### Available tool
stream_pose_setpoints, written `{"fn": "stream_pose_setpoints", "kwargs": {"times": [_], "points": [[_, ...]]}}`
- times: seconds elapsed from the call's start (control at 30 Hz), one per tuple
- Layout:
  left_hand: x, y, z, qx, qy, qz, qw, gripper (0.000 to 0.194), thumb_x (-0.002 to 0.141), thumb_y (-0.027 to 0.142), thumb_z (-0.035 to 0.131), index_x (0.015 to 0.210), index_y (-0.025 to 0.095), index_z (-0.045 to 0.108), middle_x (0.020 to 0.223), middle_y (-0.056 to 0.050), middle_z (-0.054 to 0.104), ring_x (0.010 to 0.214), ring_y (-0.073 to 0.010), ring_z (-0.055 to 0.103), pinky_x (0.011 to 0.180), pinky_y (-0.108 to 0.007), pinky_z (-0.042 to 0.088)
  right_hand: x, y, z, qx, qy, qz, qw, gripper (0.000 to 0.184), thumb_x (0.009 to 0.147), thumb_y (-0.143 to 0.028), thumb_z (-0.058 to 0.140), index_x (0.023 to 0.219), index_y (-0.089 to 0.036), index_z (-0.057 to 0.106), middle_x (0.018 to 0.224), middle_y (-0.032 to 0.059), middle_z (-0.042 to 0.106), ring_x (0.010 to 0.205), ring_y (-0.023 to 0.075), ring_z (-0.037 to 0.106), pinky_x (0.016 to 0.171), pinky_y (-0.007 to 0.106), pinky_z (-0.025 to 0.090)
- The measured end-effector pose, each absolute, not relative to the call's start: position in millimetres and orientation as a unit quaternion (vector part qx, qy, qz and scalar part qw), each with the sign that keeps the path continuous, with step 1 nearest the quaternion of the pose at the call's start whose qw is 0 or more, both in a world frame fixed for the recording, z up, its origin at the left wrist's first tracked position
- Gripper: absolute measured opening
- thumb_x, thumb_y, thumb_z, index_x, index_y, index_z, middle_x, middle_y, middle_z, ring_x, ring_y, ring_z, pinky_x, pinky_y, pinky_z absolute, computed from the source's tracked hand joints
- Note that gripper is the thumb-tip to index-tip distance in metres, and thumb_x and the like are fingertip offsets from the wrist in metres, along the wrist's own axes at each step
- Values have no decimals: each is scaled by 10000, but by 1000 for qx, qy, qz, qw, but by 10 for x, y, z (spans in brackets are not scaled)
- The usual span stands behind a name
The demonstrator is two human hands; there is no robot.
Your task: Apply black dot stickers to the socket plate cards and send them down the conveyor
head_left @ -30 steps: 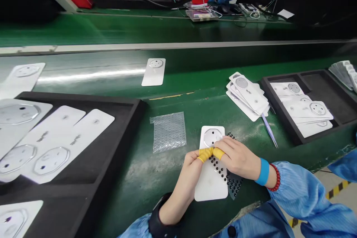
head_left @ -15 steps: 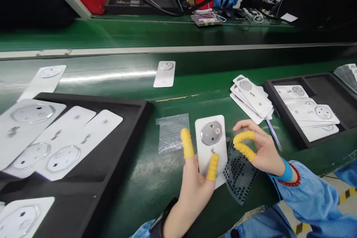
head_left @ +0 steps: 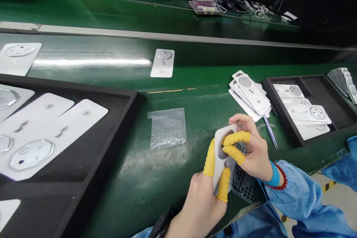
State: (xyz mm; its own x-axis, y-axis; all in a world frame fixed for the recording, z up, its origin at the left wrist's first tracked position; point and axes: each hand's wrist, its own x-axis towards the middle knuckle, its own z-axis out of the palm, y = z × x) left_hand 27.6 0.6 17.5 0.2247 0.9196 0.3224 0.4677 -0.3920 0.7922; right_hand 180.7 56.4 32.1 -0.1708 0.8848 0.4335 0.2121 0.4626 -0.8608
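My left hand (head_left: 200, 200), in yellow finger cots, grips a white phone back cover (head_left: 219, 167) by its two long edges and holds it tilted above the green bench. At the grey round camera plate (head_left: 224, 145) near its top, my right hand (head_left: 253, 152) pinches with thumb and forefinger, both in yellow cots. What sits between those fingertips, if anything, is too small to make out. A clear sheet with rows of black dots (head_left: 242, 189) lies behind the cover, under my right hand and partly hidden by it.
A bubble-wrap pouch (head_left: 168, 128) lies left of my hands. More back covers sit in black trays left (head_left: 111, 152) and right (head_left: 299, 134), and in a stack (head_left: 251, 95) beside purple tweezers (head_left: 270, 130). A single cover (head_left: 163, 63) lies farther back.
My left hand has tilted the back cover and moved it right. My right hand's pinched fingers have come left onto its camera plate. The view has shifted too.
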Motion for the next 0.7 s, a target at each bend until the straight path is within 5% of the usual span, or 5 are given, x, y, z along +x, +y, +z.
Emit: {"fn": "stream_pose_setpoints", "kwargs": {"times": [0.13,0.27,0.4,0.5,0.7], "points": [[265,32,189,781,445,404,170,387,635,-16,383,924,229,460,541,39,575,375,-132,494,393,-214,410,1876,605,338,-405,-646,398,510,313,852,-337,698,1105,-310,516,1233,80,493,1014,219,597,829,404,574],[247,62,150,805,420,397,138,422,592,-32,373,919,222,453,533,33,561,383,-142,485,386,-226,386,1947,602,413,-397,-624,507,443,470,832,-352,730,1206,-305,450,883,3,566,699,143,598,659,313,573],[190,91,151,784,427,386,233,375,763,12,439,1073,211,510,611,14,648,429,-149,580,424,-227,452,1866,606,375,-441,-586,491,471,366,788,-327,769,1078,-256,557,838,-4,565,694,123,596,659,274,560],[140,109,128,730,472,374,323,430,906,193,488,1330,219,430,983,-81,737,786,-218,728,667,-293,581,2025,812,272,-450,-546,493,506,435,742,-413,789,1075,-237,573,883,13,615,694,132,629,639,285,572],[308,91,-275,786,526,278,166,718,880,466,551,1435,75,317,1312,-278,521,1215,-440,507,917,-622,482,3755,1100,381,-654,-457,87,597,400,729,-505,738,963,-214,594,875,53,685,756,186,680,696,360,569]]}}
